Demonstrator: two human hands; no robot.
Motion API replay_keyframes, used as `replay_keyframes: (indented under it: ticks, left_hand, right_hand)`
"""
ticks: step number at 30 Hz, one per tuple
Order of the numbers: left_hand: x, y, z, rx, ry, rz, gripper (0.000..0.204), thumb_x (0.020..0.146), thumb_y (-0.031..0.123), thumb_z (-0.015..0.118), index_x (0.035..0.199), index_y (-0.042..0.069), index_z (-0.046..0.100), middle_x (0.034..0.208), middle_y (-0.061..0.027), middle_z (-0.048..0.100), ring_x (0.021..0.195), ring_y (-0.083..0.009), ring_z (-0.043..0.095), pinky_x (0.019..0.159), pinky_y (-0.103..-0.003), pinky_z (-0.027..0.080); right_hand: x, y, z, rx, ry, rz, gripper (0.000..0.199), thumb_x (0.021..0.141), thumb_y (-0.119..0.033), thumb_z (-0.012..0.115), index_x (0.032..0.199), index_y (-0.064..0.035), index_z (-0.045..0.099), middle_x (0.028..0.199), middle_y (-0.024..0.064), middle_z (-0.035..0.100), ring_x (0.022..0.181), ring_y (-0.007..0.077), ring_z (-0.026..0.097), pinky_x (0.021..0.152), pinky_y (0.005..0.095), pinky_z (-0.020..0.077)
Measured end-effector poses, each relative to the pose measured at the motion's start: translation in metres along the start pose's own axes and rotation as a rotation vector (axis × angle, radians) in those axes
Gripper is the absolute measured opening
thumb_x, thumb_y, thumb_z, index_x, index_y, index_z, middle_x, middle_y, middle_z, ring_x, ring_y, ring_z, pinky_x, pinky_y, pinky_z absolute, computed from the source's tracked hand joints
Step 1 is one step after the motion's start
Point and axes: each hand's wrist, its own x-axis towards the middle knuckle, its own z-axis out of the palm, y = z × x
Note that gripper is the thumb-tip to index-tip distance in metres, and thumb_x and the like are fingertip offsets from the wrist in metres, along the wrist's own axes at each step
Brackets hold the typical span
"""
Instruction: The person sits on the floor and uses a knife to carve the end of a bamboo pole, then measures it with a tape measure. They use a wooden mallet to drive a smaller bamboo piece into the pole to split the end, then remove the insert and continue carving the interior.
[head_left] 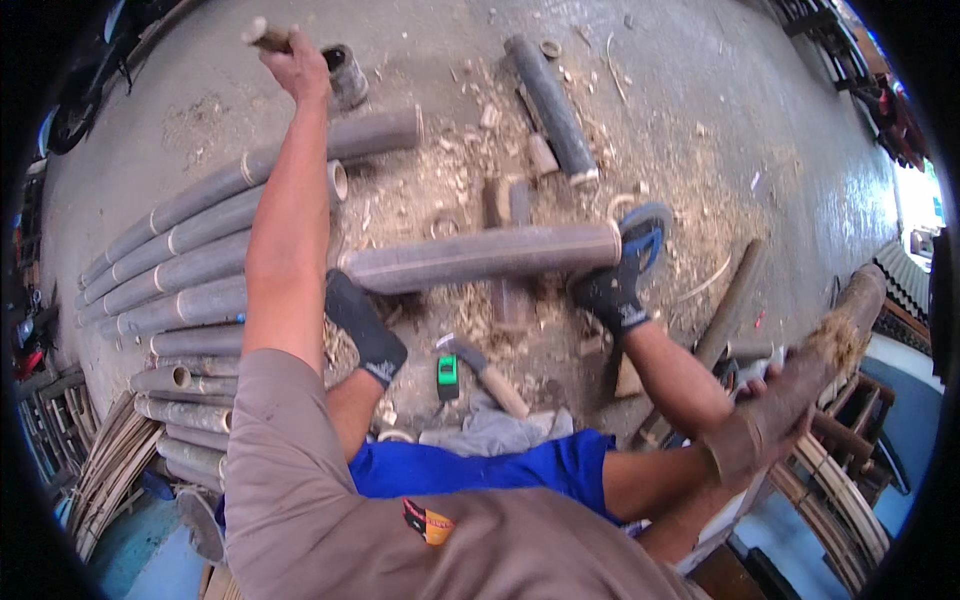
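My left hand reaches far forward at the upper left, closed round a short, pale-ended wooden piece. Just beside it stands a short, dark hollow tube. At the right, my right hand grips a thick brown bamboo piece, tilted up to the right, with a frayed, fibrous patch near its upper end. Part of that hand is hidden behind the piece. Between my feet a bamboo pole lies crosswise over a wooden block, a pale line running along its length.
Several long bamboo poles lie at the left, above a bundle of split strips. A hammer-like tool and a green-and-black device lie between my legs. Another dark pole lies ahead among wood chips. A blue-edged sandal is by my right foot.
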Motion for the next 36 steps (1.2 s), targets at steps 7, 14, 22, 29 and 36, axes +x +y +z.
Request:
replay_keyframes:
  ticks: [7, 14, 22, 29, 36]
  left_hand:
    - [-0.18, 0.154, -0.006, 0.223, -0.443, 0.178, 0.052, 0.095, 0.043, 0.074, 0.124, 0.002, 0.06, 0.112, -0.0168, 0.069, 0.096, -0.0299, 0.068, 0.084, -0.043, 0.053]
    - [-0.413, 0.224, -0.067, 0.16, -1.206, 0.254, 0.051, 0.074, 0.023, 0.08, 0.121, 0.014, 0.062, 0.103, -0.0121, 0.068, 0.094, -0.0347, 0.07, 0.076, -0.045, 0.057]
    - [-0.429, 0.211, -0.055, 0.095, -1.122, 0.17, 0.046, 0.07, 0.026, 0.083, 0.111, 0.013, 0.067, 0.095, -0.012, 0.071, 0.09, -0.0363, 0.071, 0.075, -0.046, 0.057]
    - [-0.409, 0.205, -0.042, 0.085, -1.071, 0.132, 0.044, 0.071, 0.025, 0.082, 0.111, 0.012, 0.068, 0.101, -0.0132, 0.072, 0.093, -0.036, 0.07, 0.077, -0.044, 0.057]
    - [-0.408, 0.204, -0.038, 0.065, -1.058, 0.13, 0.04, 0.072, 0.026, 0.083, 0.103, 0.01, 0.066, 0.094, -0.013, 0.069, 0.089, -0.0367, 0.069, 0.076, -0.045, 0.056]
  right_hand:
    - [-0.034, 0.074, 0.011, 0.41, -0.385, 0.799, 0.069, 0.097, -0.051, 0.06, 0.136, 0.0041, 0.049, 0.112, 0.0219, 0.068, 0.091, 0.0342, 0.072, 0.078, 0.0465, 0.0619]
    - [-0.069, 0.069, 0.002, 0.327, -0.431, 0.269, 0.066, 0.095, -0.045, 0.063, 0.136, 0.0038, 0.048, 0.112, 0.0202, 0.064, 0.094, 0.0341, 0.068, 0.083, 0.0441, 0.0603]
    - [-0.071, 0.085, -0.027, 0.076, -0.437, 0.329, 0.067, 0.088, -0.04, 0.07, 0.134, 0.0036, 0.048, 0.109, 0.0194, 0.065, 0.095, 0.0307, 0.069, 0.085, 0.043, 0.0584]
    - [-0.077, 0.092, -0.009, -0.074, -0.46, 0.138, 0.067, 0.085, -0.03, 0.075, 0.135, 0.0045, 0.047, 0.105, 0.0181, 0.067, 0.091, 0.0295, 0.071, 0.081, 0.0423, 0.058]
    - [-0.069, 0.093, -0.012, -0.196, -0.434, 0.161, 0.065, 0.087, -0.031, 0.074, 0.135, 0.0057, 0.049, 0.104, 0.019, 0.069, 0.087, 0.0287, 0.071, 0.083, 0.039, 0.0571]
